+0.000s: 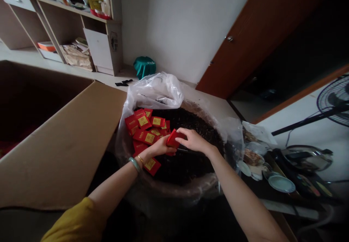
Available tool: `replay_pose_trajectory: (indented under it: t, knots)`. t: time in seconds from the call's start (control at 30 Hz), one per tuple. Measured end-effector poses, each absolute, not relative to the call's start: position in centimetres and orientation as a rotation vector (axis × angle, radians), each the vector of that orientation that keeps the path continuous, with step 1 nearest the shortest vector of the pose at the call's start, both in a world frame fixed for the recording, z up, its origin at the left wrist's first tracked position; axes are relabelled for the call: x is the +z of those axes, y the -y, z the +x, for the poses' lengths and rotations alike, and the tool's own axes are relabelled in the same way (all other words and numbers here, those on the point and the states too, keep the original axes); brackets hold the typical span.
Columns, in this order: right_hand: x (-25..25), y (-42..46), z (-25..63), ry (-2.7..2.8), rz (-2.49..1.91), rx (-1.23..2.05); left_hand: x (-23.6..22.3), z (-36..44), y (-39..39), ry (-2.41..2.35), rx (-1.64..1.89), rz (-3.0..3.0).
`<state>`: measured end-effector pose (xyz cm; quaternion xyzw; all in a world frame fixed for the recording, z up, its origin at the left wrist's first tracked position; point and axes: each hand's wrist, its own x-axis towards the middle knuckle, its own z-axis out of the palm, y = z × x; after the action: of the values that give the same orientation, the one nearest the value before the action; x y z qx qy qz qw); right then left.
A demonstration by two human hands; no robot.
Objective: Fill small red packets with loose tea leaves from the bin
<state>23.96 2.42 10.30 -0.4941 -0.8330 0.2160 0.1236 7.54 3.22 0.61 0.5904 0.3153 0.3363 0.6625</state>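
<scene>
My left hand (159, 147), with a jade-green bangle and a gold bracelet at the wrist, is closed on a small red packet (172, 139). The fingers of my right hand (189, 140) are bent against the packet's upper right side. Both hands are above a wide container lined with clear plastic (156, 89) and filled with dark, dry loose leaves (188, 165) that look like tea. Several red packets with gold labels (149, 138) lie in a heap on the leaves, left of my hands. A thin, pale-edged object shows partly beneath my right hand; its kind is unclear.
A large open cardboard box (68, 147) stands at the left. On the right, a low table carries a glass kettle (308, 158), a round lid (281, 183) and bags. Behind are a desk (99, 49), a green-covered bin (145, 67), a brown door (245, 34) and a fan (336, 102).
</scene>
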Motion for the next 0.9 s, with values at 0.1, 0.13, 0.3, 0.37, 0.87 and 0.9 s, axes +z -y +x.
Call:
replay_pose_trajectory:
  t: [0.1, 0.13, 0.3, 0.37, 0.87, 0.9]
  knots:
    - [10.3, -2.7, 24.2, 2.359, -1.431, 0.513, 1.0, 7.6, -3.1, -0.643, 0.74, 1.197]
    - [10.4, -2.8, 24.3, 2.312, -1.407, 0.482, 1.1, 7.6, -3.1, -0.64, 0.749, 1.2]
    - [10.6, -3.2, 24.8, 2.178, -1.312, 0.389, 1.6, 7.5, -3.3, -0.67, 0.757, 1.227]
    - [10.4, -3.4, 24.8, 2.259, -1.283, 0.375, 1.6, 7.5, -3.2, -0.681, 0.764, 1.22]
    - [10.9, -3.5, 25.1, 2.353, -1.264, 0.382, 0.9, 6.7, -4.5, -0.638, 0.725, 1.298]
    - [11.0, -3.3, 25.1, 2.274, -1.261, 0.38, 0.7, 6.8, -4.6, -0.636, 0.758, 1.283]
